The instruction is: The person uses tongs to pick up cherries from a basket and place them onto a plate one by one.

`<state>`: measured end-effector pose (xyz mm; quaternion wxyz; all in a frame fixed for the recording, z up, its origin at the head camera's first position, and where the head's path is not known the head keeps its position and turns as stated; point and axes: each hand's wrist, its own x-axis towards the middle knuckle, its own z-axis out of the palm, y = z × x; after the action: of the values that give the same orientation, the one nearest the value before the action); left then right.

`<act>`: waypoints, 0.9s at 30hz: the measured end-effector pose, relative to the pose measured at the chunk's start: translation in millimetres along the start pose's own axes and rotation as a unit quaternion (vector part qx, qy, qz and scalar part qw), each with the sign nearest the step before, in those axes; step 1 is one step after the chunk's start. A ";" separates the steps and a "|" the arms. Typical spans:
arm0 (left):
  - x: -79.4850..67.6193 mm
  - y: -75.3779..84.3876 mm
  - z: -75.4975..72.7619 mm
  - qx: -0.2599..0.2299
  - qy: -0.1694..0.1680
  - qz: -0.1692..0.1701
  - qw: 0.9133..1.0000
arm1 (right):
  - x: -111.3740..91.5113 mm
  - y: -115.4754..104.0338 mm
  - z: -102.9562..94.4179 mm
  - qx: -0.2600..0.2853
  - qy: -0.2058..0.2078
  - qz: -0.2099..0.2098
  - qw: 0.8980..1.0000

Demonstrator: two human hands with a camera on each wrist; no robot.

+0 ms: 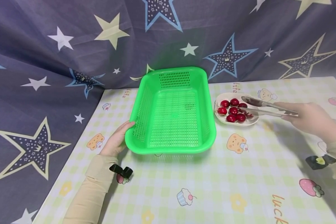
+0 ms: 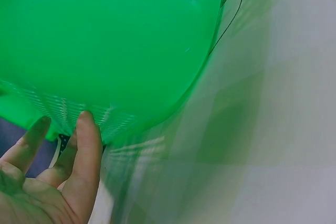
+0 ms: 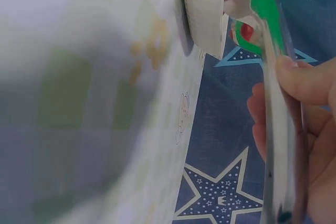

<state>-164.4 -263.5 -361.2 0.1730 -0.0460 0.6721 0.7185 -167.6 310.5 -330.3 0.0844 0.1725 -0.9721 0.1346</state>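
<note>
My right hand (image 1: 310, 118) holds metal tongs (image 1: 268, 105) by their handle end, thumb against one arm in the right wrist view. The tongs' ends stand apart over a small white dish (image 1: 250, 122); one end is forked, and overlaps the fruits on the dish's right side. Several glossy dark-red fruits (image 1: 233, 111), like cherries, lie in that dish. To its left stands a green perforated plastic basket (image 1: 172, 150) with nothing inside. My left hand (image 1: 116, 140) is at the basket's near left side, fairly straight fingers (image 2: 86, 150) against its slotted outer wall.
A light checked tablecloth (image 1: 212, 180) with printed bears, cupcakes and flowers covers the table. Behind and on the left hangs a dark blue cloth (image 1: 86, 37) with stars, close to the basket's far end. Both wrists carry black straps.
</note>
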 end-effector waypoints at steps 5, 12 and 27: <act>0.5 -1.3 -0.2 -0.005 -0.004 0.004 1.000 | 0.2 0.8 1.9 0.039 0.007 0.021 0.999; -0.9 -1.5 0.3 -0.011 -0.004 0.006 1.000 | -1.2 3.1 0.3 0.098 0.008 0.090 0.991; -0.6 1.2 1.1 0.007 -0.004 0.004 1.000 | -6.5 20.3 -1.3 0.184 0.031 0.249 0.950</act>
<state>-164.1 -262.6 -359.8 0.1731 -0.0390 0.6769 0.7144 -168.7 331.2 -335.1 0.0451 -0.0664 -0.9393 0.3336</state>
